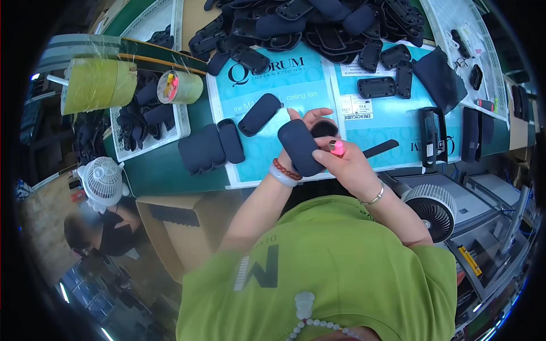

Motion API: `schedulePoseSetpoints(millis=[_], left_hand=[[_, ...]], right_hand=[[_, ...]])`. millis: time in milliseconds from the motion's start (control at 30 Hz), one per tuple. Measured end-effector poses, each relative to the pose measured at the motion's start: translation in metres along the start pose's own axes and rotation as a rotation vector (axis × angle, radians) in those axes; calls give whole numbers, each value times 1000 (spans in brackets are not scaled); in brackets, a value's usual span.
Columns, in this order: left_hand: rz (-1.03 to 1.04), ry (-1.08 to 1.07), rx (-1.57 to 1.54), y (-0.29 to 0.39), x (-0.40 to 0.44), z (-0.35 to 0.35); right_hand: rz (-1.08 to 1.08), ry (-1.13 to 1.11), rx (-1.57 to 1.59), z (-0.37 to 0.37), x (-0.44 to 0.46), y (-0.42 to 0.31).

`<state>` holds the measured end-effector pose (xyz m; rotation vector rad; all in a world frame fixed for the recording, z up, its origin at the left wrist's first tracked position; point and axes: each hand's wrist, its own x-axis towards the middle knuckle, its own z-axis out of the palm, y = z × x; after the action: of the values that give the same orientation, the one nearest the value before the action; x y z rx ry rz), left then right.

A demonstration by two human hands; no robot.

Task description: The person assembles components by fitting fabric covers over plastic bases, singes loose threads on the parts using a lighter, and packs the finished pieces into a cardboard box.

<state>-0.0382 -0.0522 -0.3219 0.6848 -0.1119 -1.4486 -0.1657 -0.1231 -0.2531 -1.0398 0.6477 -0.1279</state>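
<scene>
My left hand [314,115] is closed around a dark, fabric-covered oblong pad [300,146], held tilted above the blue printed sheet [267,159]. My right hand [348,165] pinches the pad's lower right edge. A small tool with a bright pink end [338,148] sticks out of that same hand; its kind is hard to make out. Between the hands shows a dark rounded piece [324,129], partly hidden by fingers. Left of my hands lie a similar single pad [260,115], another pad [231,141] and a row of pads [202,149] side by side.
A large heap of dark pads [318,25] covers the table's back. At left stand a white basket [151,139] of pads and a cup [185,88] with pens. A black strip [381,149] lies right of my hands. Fans [102,179] and a cardboard box [182,227] stand nearby.
</scene>
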Motion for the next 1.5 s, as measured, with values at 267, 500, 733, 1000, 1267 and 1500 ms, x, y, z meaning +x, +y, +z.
schedulePoseSetpoints(millis=[267,500,733,1000,1267,1500], left_hand=[[-64,241,-472,12,-30,-10],[58,166,-209,7,-20,-16],[52,199,-165,10,-25,0],[-155,162,6,14,-31,10],[739,695,1848,62,-28,-55],[84,763,1763,72,-36,-43]], right_hand=[[237,54,322,-28,-15,3],[280,74,265,-10,-11,13],[200,141,100,-6,4,25],[84,37,-146,-9,7,27],[181,206,-290,-25,31,35],[100,252,-521,-14,74,52]])
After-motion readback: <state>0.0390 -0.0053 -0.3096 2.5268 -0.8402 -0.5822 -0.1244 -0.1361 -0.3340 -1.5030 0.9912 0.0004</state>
